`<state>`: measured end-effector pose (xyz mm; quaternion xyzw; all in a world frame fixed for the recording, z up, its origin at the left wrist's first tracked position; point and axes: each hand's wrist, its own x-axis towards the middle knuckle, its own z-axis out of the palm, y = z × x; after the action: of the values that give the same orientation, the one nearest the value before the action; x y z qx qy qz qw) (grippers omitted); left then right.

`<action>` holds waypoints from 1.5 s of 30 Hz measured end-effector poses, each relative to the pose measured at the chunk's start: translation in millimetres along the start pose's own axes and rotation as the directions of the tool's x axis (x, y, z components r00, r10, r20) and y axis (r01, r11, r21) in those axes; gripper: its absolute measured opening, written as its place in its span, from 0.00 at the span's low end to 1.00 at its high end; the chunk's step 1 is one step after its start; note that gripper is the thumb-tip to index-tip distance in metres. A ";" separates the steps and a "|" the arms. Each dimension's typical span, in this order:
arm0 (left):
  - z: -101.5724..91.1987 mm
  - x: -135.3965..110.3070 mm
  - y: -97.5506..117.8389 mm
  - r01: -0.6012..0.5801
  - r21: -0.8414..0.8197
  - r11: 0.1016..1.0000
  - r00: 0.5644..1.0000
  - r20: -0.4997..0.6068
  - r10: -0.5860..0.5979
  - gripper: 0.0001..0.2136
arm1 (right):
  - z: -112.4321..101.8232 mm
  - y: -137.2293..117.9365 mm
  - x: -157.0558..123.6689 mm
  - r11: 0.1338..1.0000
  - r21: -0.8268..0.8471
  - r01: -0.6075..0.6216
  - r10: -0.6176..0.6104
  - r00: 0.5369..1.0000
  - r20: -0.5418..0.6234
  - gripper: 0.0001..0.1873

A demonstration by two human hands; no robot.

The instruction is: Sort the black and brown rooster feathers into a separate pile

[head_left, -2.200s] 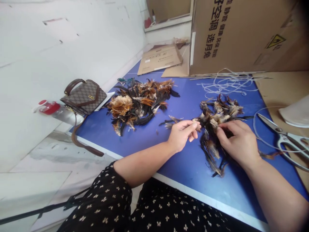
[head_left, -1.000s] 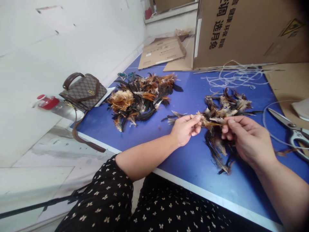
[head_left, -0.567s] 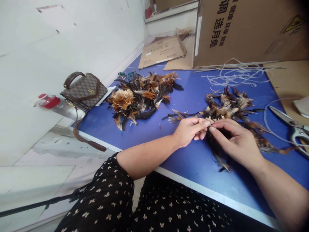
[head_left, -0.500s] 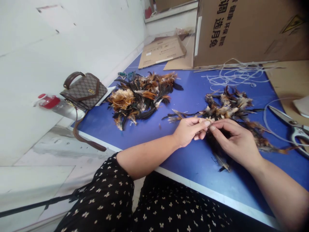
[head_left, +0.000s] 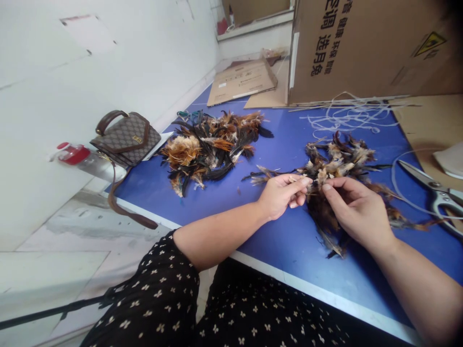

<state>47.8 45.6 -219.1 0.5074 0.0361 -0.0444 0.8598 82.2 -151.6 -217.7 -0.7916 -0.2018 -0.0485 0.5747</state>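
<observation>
Over the near side of a loose pile of brown, black and cream feathers (head_left: 336, 161), both hands work close together. My left hand (head_left: 284, 193) is closed, its thumb pressed on the fingers, with pale feather ends poking out of the pinch. A small gap to the right, my right hand (head_left: 356, 207) pinches thumb against forefinger at a cream-coloured feather tuft (head_left: 321, 177). Its other fingers curl under and are partly hidden. Dark feathers hang below the hands onto the blue table (head_left: 267, 243).
A second feather heap (head_left: 213, 149) lies left of centre. Scissors (head_left: 430, 185) and white plastic string (head_left: 350, 115) lie to the right and back. A handbag (head_left: 132, 137) and a bottle (head_left: 85, 159) are at the left. Cardboard boxes (head_left: 361, 53) stand behind.
My fingertips were together half a second ago and are now slightly apart. The cream tuft now shows between them. The view has shifted a little.
</observation>
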 end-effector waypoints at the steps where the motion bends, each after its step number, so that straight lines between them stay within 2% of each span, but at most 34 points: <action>1: -0.2 0.4 0.4 0.003 -0.012 1.000 1.000 -0.007 -0.003 0.24 | -0.1 0.4 0.1 1.000 0.015 -0.022 0.022 1.000 -0.013 0.21; 4: -0.7 1.0 2.7 0.014 -0.038 0.999 1.000 -0.021 -0.015 0.25 | -2.1 0.5 1.5 0.996 0.033 -0.077 0.078 0.996 -0.040 0.22; 7: -0.9 0.4 5.1 0.008 -0.045 0.999 1.000 -0.009 -0.009 0.24 | -4.0 0.9 2.9 0.996 0.019 -0.082 0.083 0.996 -0.027 0.20; 9: -0.6 -0.5 6.0 0.010 -0.038 0.999 1.000 0.006 -0.010 0.24 | -4.6 0.7 3.0 0.999 -0.041 -0.009 0.008 0.999 -0.040 0.18; 12: 0.8 -2.5 6.2 0.021 -0.013 1.000 1.000 0.023 -0.021 0.25 | -5.0 -2.3 2.5 0.968 -0.166 0.189 -0.200 0.979 -0.051 0.16; 14: 2.1 -4.2 6.0 0.032 0.000 0.999 0.998 0.053 -0.032 0.25 | -4.7 -5.8 2.1 0.939 -0.169 0.299 -0.301 0.953 0.012 0.14; 16: 3.0 -6.0 5.9 0.043 -0.006 0.999 0.994 0.101 -0.042 0.25 | -3.8 -9.3 1.7 0.929 -0.119 0.350 -0.341 0.936 0.093 0.09; 19: 2.8 -7.5 5.8 0.045 -0.060 0.997 0.983 0.181 -0.033 0.24 | -2.2 -12.2 1.5 0.935 -0.081 0.345 -0.335 0.935 0.119 0.09; 22: 1.8 -6.7 5.3 0.040 -0.149 0.988 0.976 0.218 -0.007 0.25 | -2.8 -10.7 2.4 0.946 -0.127 0.297 -0.293 0.955 0.052 0.12; 26: 1.3 -3.1 3.2 0.056 -0.184 0.981 0.987 0.156 -0.027 0.19 | -6.0 -4.4 4.7 0.950 -0.214 0.228 -0.246 0.967 -0.063 0.13; 28: 1.5 -1.7 2.5 0.052 -0.174 0.983 0.992 0.127 -0.030 0.18 | -6.9 -2.3 5.6 0.943 -0.229 0.241 -0.262 0.963 -0.064 0.13; 31: 1.7 -1.5 2.5 0.046 -0.129 0.991 0.991 0.131 -0.029 0.20 | -6.7 -3.1 6.0 0.922 -0.244 0.300 -0.312 0.950 -0.011 0.16; 35: -0.4 -4.3 3.0 0.082 0.007 0.997 0.988 0.130 -0.083 0.22 | -6.0 -9.8 5.8 0.884 -0.309 0.350 -0.389 0.918 -0.072 0.14; 38: -2.4 -7.6 3.7 0.093 0.124 0.988 0.986 0.125 -0.109 0.20 | -5.6 -15.2 4.7 0.875 -0.237 0.421 -0.443 0.895 -0.044 0.18; 41: -2.2 -10.7 5.2 0.068 0.228 0.971 0.986 0.132 -0.100 0.17 | -4.7 -18.8 3.0 0.874 -0.134 0.467 -0.468 0.883 0.023 0.17; 45: -0.5 -12.0 5.9 0.010 0.269 0.963 0.984 0.171 -0.058 0.21 | -3.0 -21.3 0.7 0.880 -0.092 0.465 -0.462 0.885 0.056 0.13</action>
<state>36.5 49.3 -213.0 0.6121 -0.0380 -0.1084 0.7824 75.3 -148.7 -197.5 -0.7496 -0.3918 -0.1821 0.5014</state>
